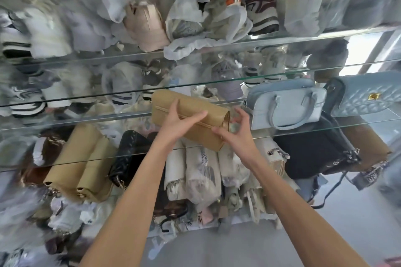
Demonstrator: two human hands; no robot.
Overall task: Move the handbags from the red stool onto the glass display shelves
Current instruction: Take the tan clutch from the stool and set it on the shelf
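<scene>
Tan leather, smooth and matt, covered the handbag [191, 119] under inspection: a flat, oblong flap bag with a gold fitting showing at its right end. It sat at the front edge of a glass shelf [86, 118], with its lower right corner overhanging that edge; whether it rested fully on the glass could not be told.

The bag's long axis ran from upper left to lower right, slanted to the shelf edge. The left hand [175, 122] lay over the top of the flap near the middle, fingers curled over the seam and holding it. The right hand [236, 134] stood at the bag's right end, thumb touching the lower edge, the other fingers spread and lifted off the leather, so it gripped nothing. The bag lay directly ahead of both hands, the left one holding the middle and the right one nearer the overhanging corner.

In my judgement, the coming move depends on that slant: the bag needs turning square to the front edge and pushing back.

Along the same shelf towards its right end stood a pale blue handbag [286, 104] and a quilted blue bag [368, 93], well apart from the hands. On the shelf below, two more tan bags [80, 165] and a black quilted bag [130, 154] lay near its left end.
</scene>
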